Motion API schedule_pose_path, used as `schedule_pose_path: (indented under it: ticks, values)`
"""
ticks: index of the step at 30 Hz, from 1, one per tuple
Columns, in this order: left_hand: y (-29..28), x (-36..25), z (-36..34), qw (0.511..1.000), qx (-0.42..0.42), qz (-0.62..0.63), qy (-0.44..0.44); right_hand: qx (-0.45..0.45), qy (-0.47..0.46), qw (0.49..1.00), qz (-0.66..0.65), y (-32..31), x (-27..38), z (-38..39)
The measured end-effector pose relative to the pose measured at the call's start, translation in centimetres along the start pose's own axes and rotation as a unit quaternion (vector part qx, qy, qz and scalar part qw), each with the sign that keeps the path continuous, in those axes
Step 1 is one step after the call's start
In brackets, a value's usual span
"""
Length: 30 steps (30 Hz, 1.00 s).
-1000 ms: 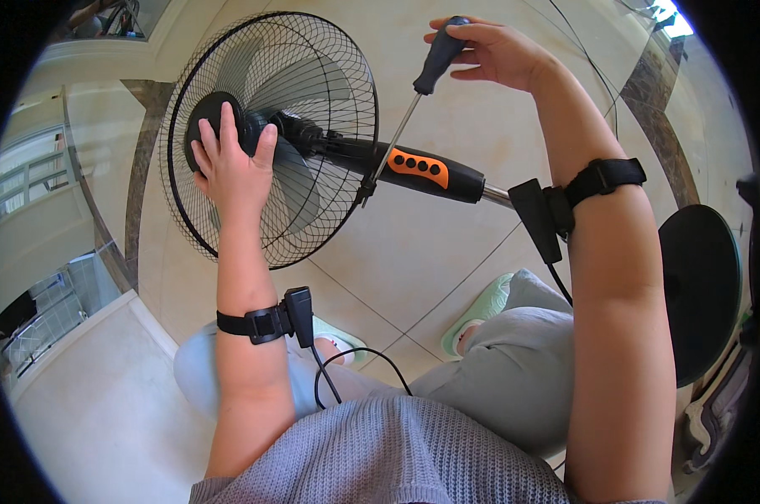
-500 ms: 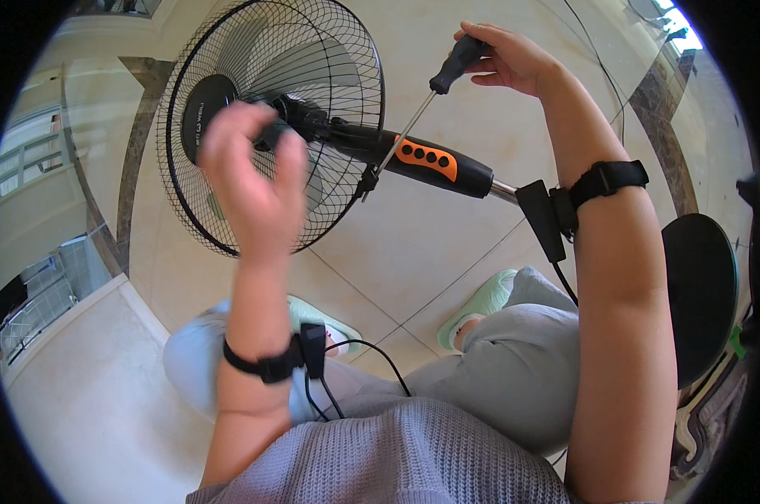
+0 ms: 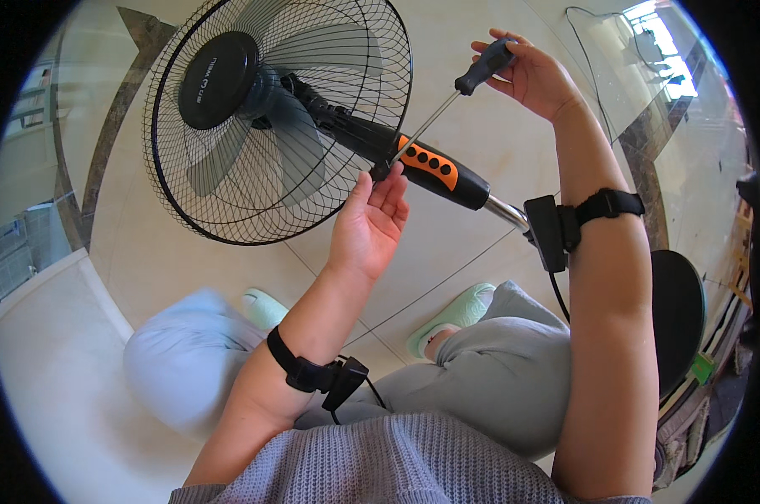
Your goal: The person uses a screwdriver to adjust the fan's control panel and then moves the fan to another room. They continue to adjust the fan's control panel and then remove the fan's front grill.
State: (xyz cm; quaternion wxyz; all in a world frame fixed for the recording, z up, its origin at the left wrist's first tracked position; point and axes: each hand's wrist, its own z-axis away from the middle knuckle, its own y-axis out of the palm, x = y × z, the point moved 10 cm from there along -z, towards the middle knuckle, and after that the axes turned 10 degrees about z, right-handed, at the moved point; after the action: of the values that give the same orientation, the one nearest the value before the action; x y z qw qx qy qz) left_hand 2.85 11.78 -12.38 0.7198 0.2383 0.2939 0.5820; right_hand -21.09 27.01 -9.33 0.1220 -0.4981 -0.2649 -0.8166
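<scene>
A black standing fan with a round wire guard (image 3: 197,195) leans across the floor, its black and orange control neck (image 3: 428,164) running to the lower right. My right hand (image 3: 544,84) grips a screwdriver (image 3: 487,65) by its dark handle. The metal shaft slants down left, and its tip meets a small black clip (image 3: 381,171) at the guard's rim. Around that clip close the thumb and fingertips of my left hand (image 3: 370,227), palm up; they partly hide it. Grey translucent blades (image 3: 298,155) show through the wires.
A metal pole (image 3: 508,213) joins the neck, with a round black base (image 3: 678,319) beyond my right forearm. Cables hang from the black straps on both forearms. A thin cord (image 3: 594,71) lies on the tiles at the far right. My slippered feet are below the fan.
My left hand has moved right and down from in front of the guard to the clip at its rim. The screwdriver stays in my right hand; the fan appears slightly shifted in view.
</scene>
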Motion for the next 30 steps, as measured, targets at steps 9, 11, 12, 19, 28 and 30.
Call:
schedule_pose_path:
  ticks: [9, 11, 12, 19, 28, 30]
  values:
    - [0.1, 0.3, -0.3, 0.999, 0.001, 0.042, -0.016, -0.057, -0.022, 0.995, 0.076, -1.2, 1.5, -0.1]
    - [0.1, 0.3, -0.4, 0.999, 0.000, 0.038, -0.016, -0.123, 0.022, 0.979, 0.159, -2.0, 1.0, 0.1]
    - [0.1, 0.3, -0.6, 0.999, -0.002, 0.031, -0.012, -0.176, 0.052, 0.961, 0.207, -2.8, 0.8, 0.6]
    - [-0.3, 0.5, -0.8, 0.999, 0.002, 0.030, -0.024, -0.121, 0.021, 0.976, 0.180, 0.7, 1.9, 0.7]
    - [-0.3, 1.1, -1.0, 0.998, 0.028, 0.018, -0.060, -0.091, 0.000, 0.974, 0.206, 1.8, 3.4, 0.5]
    - [-0.3, 1.0, -1.1, 0.998, 0.028, 0.008, -0.061, -0.159, 0.052, 0.939, 0.302, 0.5, 2.7, 0.6]
